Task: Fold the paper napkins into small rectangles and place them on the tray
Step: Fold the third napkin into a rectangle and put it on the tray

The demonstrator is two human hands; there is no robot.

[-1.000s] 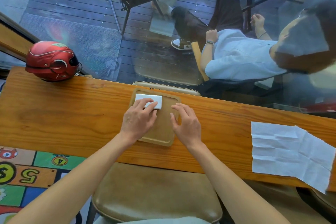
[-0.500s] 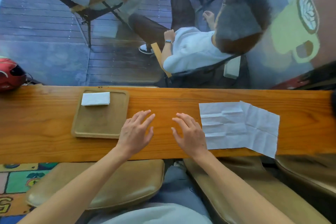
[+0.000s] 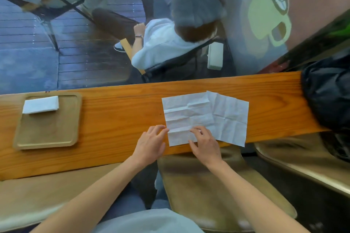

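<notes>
Napkin [image 3: 206,115] — hands [image 3: 178,142] touching its near-left corner.

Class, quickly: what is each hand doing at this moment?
Left hand: open, fingers at the unfolded napkin's left edge.
Right hand: open, fingers resting on it.

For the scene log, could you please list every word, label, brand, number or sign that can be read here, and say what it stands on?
There is no readable text in this view.
Unfolded napkin: creases only, no print.
Folded napkin on the tray: plain white.
Window beyond the counter: a painted coffee mug picture, no lettering.
Black bag: no label visible.
</notes>
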